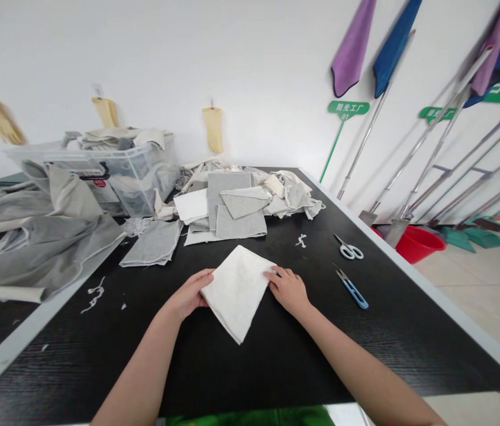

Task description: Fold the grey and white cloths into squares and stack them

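Observation:
A white folded cloth [239, 291] is held at a slant, one corner towards me, above the black table [258, 378]. My left hand [191, 294] grips its left corner, thumb on top and fingers partly hidden beneath. At the right corner, my right hand [286, 286] pinches the edge with bent fingers. Beyond the cloth lie stacked grey and white cloths [241, 222]. Another grey folded cloth [152, 244] rests to their left. Scissors [350, 251] and blue-handled thread snips [354, 291] lie to the right of my right hand.
A clear plastic bin [138, 183] full of cloths stands at the back left, beside a loose grey heap [41, 248]. Crumpled cloths [294, 198] lie at the back. White thread scraps [93, 294] dot the table. A red bucket [421, 244] and mops are beyond the right edge.

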The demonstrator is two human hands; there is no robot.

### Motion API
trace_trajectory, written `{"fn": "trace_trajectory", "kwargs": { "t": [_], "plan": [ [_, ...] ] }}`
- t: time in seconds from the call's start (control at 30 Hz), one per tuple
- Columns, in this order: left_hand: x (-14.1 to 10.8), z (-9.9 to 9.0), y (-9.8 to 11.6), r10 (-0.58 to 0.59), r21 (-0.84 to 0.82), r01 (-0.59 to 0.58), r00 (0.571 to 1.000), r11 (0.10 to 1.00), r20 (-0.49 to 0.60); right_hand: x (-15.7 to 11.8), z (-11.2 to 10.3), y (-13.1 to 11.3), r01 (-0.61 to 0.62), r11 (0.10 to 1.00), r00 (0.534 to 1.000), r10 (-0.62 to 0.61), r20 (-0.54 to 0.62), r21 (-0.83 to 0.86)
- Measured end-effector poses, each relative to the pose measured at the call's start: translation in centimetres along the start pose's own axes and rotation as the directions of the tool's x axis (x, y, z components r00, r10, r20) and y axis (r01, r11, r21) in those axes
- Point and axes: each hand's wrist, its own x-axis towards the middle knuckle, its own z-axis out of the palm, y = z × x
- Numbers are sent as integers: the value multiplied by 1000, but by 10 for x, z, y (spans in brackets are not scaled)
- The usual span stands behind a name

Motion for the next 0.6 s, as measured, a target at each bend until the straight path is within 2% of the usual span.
{"fn": "trace_trajectory", "kwargs": {
  "t": [0.1,0.17,0.2,0.3,0.4,0.47,0.6],
  "plan": [
    [-1,2,-11,26,-124,-51,981,991,-192,0,-1,0,-7,1000,1000,7,11,-12],
    [-2,0,-17,-27,-191,-36,948,981,-316,0,-1,0,-9,1000,1000,10,16,-17],
    [-3,-1,-20,-77,-242,-7,938,970,-338,0,-1,0,-10,1000,1000,10,17,-19],
    [-8,-2,-23,-207,-337,115,945,934,-252,0,0,1,-13,1000,1000,13,5,-17],
    [-11,3,-25,-229,-341,164,961,926,-158,0,2,1,-16,1000,1000,16,-7,-7],
    [-11,10,-27,-224,-411,133,957,902,-181,0,2,0,-26,1000,1000,26,-10,-2],
    [-12,31,-34,-293,-616,75,920,784,-261,-1,3,0,-41,999,999,41,-22,6]
  ]
}}
